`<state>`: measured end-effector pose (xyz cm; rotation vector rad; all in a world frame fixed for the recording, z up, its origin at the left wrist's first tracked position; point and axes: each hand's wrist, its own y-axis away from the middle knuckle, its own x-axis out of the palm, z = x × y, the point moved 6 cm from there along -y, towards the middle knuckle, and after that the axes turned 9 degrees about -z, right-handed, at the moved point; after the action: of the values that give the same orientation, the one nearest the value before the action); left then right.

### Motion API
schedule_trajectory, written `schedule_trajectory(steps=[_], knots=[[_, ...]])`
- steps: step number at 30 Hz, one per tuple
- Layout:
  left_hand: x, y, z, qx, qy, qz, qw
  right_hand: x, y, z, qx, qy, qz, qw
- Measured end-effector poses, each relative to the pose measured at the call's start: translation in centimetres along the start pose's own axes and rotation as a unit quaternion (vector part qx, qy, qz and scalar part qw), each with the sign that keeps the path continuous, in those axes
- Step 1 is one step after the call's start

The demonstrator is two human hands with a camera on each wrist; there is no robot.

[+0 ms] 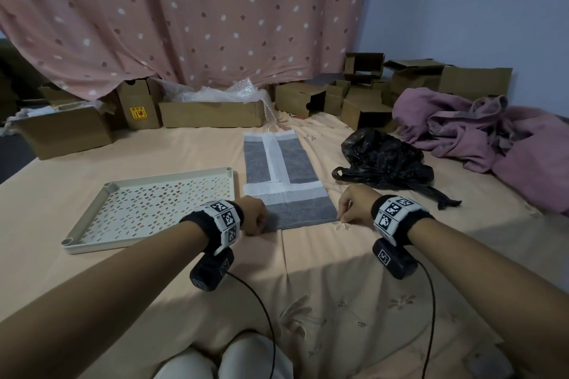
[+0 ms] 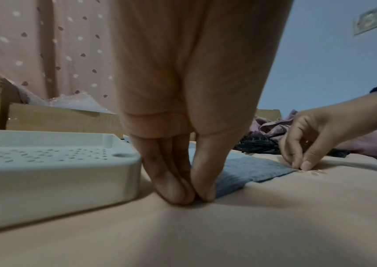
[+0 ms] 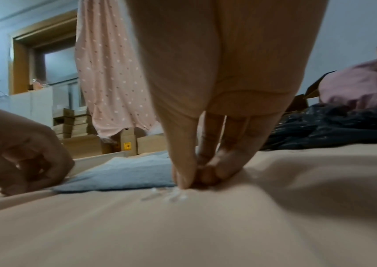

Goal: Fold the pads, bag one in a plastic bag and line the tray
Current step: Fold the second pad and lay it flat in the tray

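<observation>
The right hand (image 3: pixel 205 144) points down at the bed (image 3: pixel 205 225), its thumb and fingertips (image 3: pixel 224 168) pressed together on the near right corner of the grey pad (image 3: pixel 123 173), which lies flat on the peach sheet. At the left edge, the left hand (image 3: pixel 18 155) has its fingers curled at the pad's other near corner. Behind it stand stacked cardboard boxes (image 3: pixel 75 130) and a pink spotted curtain (image 3: pixel 109 81). To the right lie a black plastic bag (image 3: pixel 334 124) and a crumpled purple cloth (image 3: pixel 361 83).

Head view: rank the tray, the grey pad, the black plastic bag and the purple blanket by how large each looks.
1. Purple blanket, cut off by the frame edge.
2. Tray.
3. Grey pad and black plastic bag: too close to rank.
</observation>
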<state>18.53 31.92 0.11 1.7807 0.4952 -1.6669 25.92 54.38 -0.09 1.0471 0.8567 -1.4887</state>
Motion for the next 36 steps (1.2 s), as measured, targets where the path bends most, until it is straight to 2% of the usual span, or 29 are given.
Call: schedule_trajectory(steps=[3, 5, 6, 9, 11, 18, 27, 30, 32, 34, 36], knots=[[0.4, -0.4, 0.1, -0.001, -0.007, 0.025, 1.0, -0.4, -0.3, 2.8, -0.035, 0.071, -0.059, 0.995], [0.5, -0.6, 0.1, -0.015, -0.004, 0.044, 0.999, -0.3, -0.6, 5.9, -0.054, 0.033, -0.088, 0.994], [0.4, -0.6, 0.1, -0.017, -0.001, 0.052, 0.999, 0.3, -0.9, 7.5, -0.064, 0.008, -0.069, 0.996], [0.2, -0.9, -0.1, -0.027, 0.018, 0.067, 0.997, 3.7, -1.8, 11.0, -0.07, -0.054, 0.071, 0.994], [0.3, -1.3, 0.0, -0.036, 0.016, 0.073, 0.997, 4.9, -2.5, 11.6, -0.052, -0.067, 0.111, 0.99], [0.9, -2.9, 1.2, -0.055, 0.003, 0.098, 0.994, 5.9, -3.7, 10.3, 0.018, -0.111, 0.152, 0.982], [0.5, -2.3, 2.4, -0.06, -0.003, 0.164, 0.985, 2.4, -2.6, 3.6, 0.04, 0.052, 0.166, 0.984], [0.8, -2.7, 3.1, -0.06, 0.001, 0.164, 0.985, 0.9, -2.5, 0.0, 0.076, 0.139, 0.129, 0.979], [0.8, -2.7, 3.5, -0.071, -0.003, 0.161, 0.984, 0.3, -2.2, -1.3, 0.094, 0.155, 0.112, 0.977], [0.9, -2.3, 3.5, -0.076, 0.003, 0.188, 0.979, 0.1, -1.9, -1.6, 0.097, 0.156, 0.114, 0.976], [0.8, -2.3, 3.4, -0.07, 0.011, 0.187, 0.98, 0.0, -1.8, -1.3, 0.094, 0.144, 0.121, 0.978]])
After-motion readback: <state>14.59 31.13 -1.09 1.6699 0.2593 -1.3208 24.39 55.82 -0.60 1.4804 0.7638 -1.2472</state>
